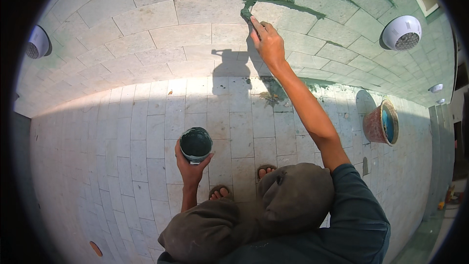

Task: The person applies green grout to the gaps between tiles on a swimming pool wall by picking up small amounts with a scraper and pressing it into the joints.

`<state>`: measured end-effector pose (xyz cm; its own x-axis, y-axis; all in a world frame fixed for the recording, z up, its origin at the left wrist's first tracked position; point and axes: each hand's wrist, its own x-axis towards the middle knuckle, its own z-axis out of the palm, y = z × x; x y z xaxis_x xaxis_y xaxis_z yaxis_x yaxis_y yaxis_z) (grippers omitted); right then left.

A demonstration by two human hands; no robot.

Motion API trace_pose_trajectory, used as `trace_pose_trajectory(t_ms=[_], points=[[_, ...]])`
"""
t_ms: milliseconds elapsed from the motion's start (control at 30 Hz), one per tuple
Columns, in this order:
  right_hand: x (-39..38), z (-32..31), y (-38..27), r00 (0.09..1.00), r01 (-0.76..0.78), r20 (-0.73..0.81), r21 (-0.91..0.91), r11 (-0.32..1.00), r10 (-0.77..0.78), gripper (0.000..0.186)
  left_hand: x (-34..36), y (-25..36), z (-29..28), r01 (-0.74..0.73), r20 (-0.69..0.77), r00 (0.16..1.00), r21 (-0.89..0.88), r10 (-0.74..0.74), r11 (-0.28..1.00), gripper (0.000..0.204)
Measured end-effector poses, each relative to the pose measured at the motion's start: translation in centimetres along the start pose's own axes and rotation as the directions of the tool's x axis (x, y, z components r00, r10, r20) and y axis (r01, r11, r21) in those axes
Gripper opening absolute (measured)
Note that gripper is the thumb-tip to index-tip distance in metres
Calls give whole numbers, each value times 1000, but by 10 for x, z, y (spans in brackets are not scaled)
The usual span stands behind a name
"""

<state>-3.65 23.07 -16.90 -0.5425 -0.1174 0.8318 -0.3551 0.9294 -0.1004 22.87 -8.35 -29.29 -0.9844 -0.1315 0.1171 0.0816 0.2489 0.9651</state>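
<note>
My left hand [189, 170] is wrapped round a small round pot [196, 157], held upright above the floor. Dark green grout [195, 142] lies inside it and smears its rim. Stretched forward to the tiled wall [190, 11], my right hand [270, 46] pinches a small tool [246, 13] coated in dark green paste; the coating hides its exact kind. Its tip touches the wall at a corner of a wet green grout line [286, 4], which runs off to the right. More green lines follow the joints farther right, while the tiles on the left have thin, bare joints.
Pale tiles cover the floor [122, 166]. A reddish bucket [373, 126] with bluish contents stands at the right. White round lamps stick out from the wall at the right [401, 33] and left [37, 43]. Green spatters and a dry leaf [270, 99] lie at the wall's foot.
</note>
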Motion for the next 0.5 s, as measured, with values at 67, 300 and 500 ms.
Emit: trace_pose_trajectory(t_ms=[67,300,500], points=[[-7,-4,-6,997,-34,66,26,999,33,45,1,0,-1,4,-2,1000,1,-4,1000,98],[18,-28,-8,992,59,-114,15,998,-56,50,0,1,0,-56,-30,998,56,58,997,85],[14,-20,12,999,43,-16,-121,992,-45,53,1,2,6,18,15,1000,-19,-18,1000,97]])
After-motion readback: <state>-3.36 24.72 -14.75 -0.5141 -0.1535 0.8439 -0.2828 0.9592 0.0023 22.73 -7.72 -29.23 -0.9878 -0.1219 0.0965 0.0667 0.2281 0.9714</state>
